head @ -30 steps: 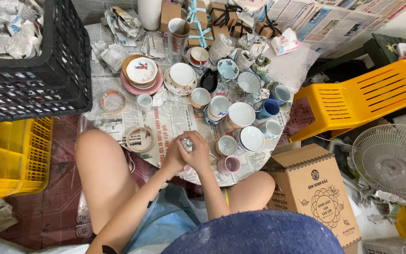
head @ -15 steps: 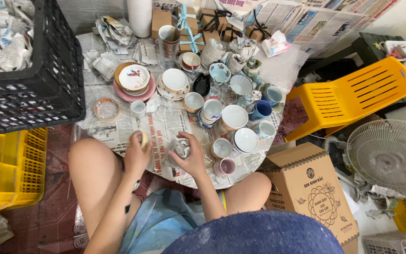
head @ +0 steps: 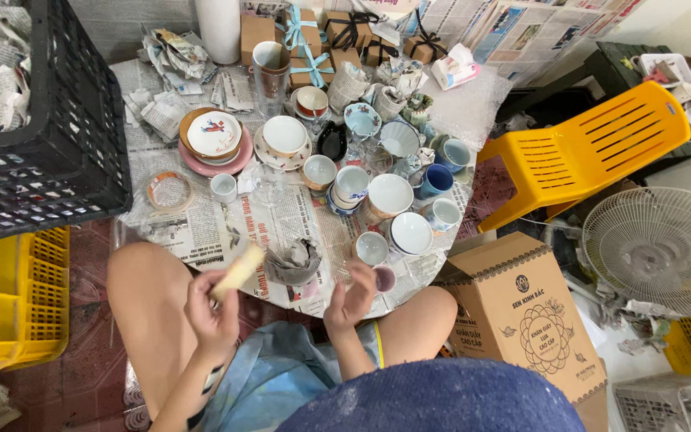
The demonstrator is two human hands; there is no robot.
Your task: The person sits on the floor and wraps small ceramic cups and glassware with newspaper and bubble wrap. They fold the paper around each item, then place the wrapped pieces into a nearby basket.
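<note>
Left hand [head: 211, 308] is closed round a tape roll [head: 237, 270], lifted off the worktop [head: 201, 232] and tilted edge-on to the camera, fingers through or round the ring so the free edge faces the other hand. Right hand [head: 351, 294] hovers just above the near edge, fingers loosely curled, not clearly holding anything; cannot tell if a tape end is pinched. Between the hands, sitting on the newspaper cover, is a paper-wrapped bundle [head: 292, 262], wrap bunched and open at the top, so it looks unsealed. Just right of it: a white cup [head: 371, 248] and a pink cup [head: 384, 278], the pink one partly behind the right hand. A second tape roll [head: 169, 191] lies flat further back on the left. The rest of the worktop is crowded with unwrapped cups, bowls and saucers, kept upright and close together. Black crate [head: 49, 144] with newspaper-wrapped lumps sits at the far left, yellow crate [head: 9, 296] below it on the floor, cardboard box [head: 521, 312] by the right knee, yellow chair [head: 593, 152] beyond.
</note>
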